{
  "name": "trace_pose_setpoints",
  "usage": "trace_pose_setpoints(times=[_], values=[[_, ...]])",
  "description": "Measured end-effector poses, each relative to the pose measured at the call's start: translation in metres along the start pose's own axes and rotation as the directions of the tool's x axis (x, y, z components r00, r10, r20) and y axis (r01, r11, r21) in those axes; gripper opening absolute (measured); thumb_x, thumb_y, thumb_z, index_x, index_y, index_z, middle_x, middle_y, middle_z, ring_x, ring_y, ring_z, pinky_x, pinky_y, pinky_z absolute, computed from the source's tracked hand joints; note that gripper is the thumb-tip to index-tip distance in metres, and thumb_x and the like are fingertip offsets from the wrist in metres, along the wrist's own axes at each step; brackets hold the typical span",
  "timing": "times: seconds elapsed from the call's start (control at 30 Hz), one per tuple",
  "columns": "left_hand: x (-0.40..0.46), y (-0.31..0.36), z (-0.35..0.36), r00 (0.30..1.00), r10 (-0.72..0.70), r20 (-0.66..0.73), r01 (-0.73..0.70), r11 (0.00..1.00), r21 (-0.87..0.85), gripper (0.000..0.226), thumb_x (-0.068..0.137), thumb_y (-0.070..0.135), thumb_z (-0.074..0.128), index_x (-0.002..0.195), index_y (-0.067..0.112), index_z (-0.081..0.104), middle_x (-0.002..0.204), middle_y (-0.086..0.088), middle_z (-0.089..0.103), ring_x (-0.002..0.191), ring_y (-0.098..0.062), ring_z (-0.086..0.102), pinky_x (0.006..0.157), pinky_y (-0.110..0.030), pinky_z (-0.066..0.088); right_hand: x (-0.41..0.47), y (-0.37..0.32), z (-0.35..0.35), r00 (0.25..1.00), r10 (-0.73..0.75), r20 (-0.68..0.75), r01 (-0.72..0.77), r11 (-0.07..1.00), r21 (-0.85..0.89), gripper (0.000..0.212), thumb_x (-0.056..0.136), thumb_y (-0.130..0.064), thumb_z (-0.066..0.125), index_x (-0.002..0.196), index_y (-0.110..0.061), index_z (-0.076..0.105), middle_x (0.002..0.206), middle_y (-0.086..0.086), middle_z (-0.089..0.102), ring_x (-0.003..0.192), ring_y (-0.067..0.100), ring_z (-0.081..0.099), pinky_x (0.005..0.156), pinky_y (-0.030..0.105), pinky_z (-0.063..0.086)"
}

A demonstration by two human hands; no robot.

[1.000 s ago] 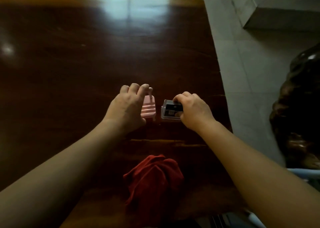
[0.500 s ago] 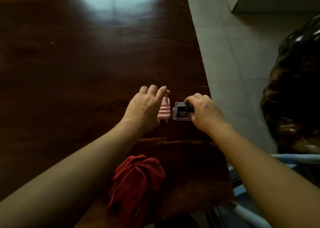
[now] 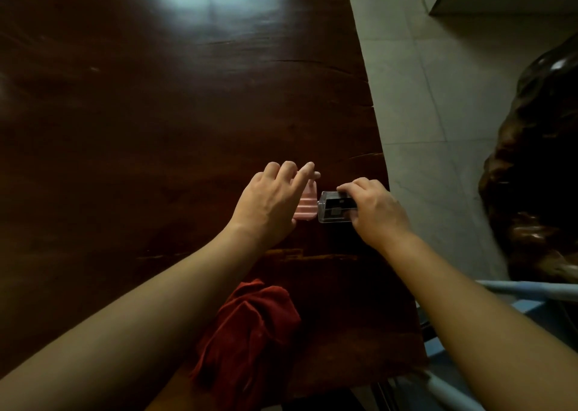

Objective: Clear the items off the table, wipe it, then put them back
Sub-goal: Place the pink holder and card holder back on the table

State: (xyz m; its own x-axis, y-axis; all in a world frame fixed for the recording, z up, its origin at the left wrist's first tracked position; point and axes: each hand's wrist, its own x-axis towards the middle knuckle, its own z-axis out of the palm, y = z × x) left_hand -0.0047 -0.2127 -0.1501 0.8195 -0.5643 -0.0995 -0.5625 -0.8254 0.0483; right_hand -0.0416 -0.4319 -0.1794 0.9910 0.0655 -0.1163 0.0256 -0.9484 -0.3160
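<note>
1. The two small items sit side by side close to the bench's (image 3: 156, 113) right edge, roughly midway along it. One is a little pink ribbed thing (image 3: 305, 207), the other a small clear plastic box (image 3: 334, 212) with something black inside. They look like they're touching or very nearly so; can't tell which.

2. The left hand (image 3: 269, 204) is over the pink thing, fingers (image 3: 305, 171) spread and loose, arching over its far end. The palm hides half of it, so I can't really tell if there's any actual grip. It looks more like resting on it than clamping.

3. The right hand (image 3: 375, 210) is on the clear box, fingers curled down over its top and right side, gripping it. The box itself is flat on the wood.

4. Nearer the person, by the bench's near edge, there's a crumpled red cloth (image 3: 250, 332) lying on its own, well apart from both hands, between the two forearms.

5. The bench is dark glossy wood, with a pale window glare toward its far edge.

6. Past the right edge is a pale tiled floor (image 3: 438, 97), with a dark lumpy carved wooden piece (image 3: 538, 160) standing on it. A light blue chair frame (image 3: 531, 295) pokes in by the bench's near right corner.
</note>
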Motion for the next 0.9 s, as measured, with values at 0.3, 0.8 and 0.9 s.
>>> trace_pose_setpoints(times=[0.3, 0.8, 0.9], values=[[-0.007, -0.001, -0.001, 0.998, -0.035, -0.057, 0.029, 0.993, -0.117, 0.125, 0.063, 0.062, 0.083, 0.158, 0.02, 0.013, 0.158, -0.015, 0.031, 0.138, -0.034, 0.037, 0.104, -0.046, 0.043, -0.01, -0.002, -0.009, 1.0, -0.01, 0.005, 0.009, 0.998, 0.056, 0.049, 0.08, -0.023, 0.082, 0.125, -0.015, 0.063, 0.133, 0.008, 0.059, 0.124, 0.027, 0.054, 0.1, 0.047, 0.049], [-0.137, -0.029, -0.011, 0.93, -0.363, -0.057, 0.331, 0.896, -0.297, 0.112, 0.073, 0.065, 0.073, 0.157, 0.024, 0.012, 0.16, -0.008, 0.027, 0.144, -0.026, 0.03, 0.113, -0.042, 0.037, -0.09, -0.063, 0.0, 0.929, -0.211, 0.305, 0.171, 0.973, 0.154, 0.033, 0.091, -0.013, 0.064, 0.119, -0.031, 0.066, 0.112, -0.019, 0.056, 0.09, 0.0, 0.058, 0.072, 0.019, 0.053], [-0.184, -0.054, -0.002, 0.887, -0.459, -0.05, 0.424, 0.852, -0.306, 0.109, 0.074, 0.069, 0.068, 0.157, 0.024, 0.013, 0.159, -0.007, 0.029, 0.144, -0.024, 0.029, 0.114, -0.04, 0.036, -0.097, -0.089, 0.009, 0.911, -0.226, 0.346, 0.185, 0.972, 0.147, 0.032, 0.091, -0.022, 0.067, 0.121, -0.035, 0.064, 0.111, -0.025, 0.054, 0.093, -0.004, 0.057, 0.074, 0.014, 0.049]])
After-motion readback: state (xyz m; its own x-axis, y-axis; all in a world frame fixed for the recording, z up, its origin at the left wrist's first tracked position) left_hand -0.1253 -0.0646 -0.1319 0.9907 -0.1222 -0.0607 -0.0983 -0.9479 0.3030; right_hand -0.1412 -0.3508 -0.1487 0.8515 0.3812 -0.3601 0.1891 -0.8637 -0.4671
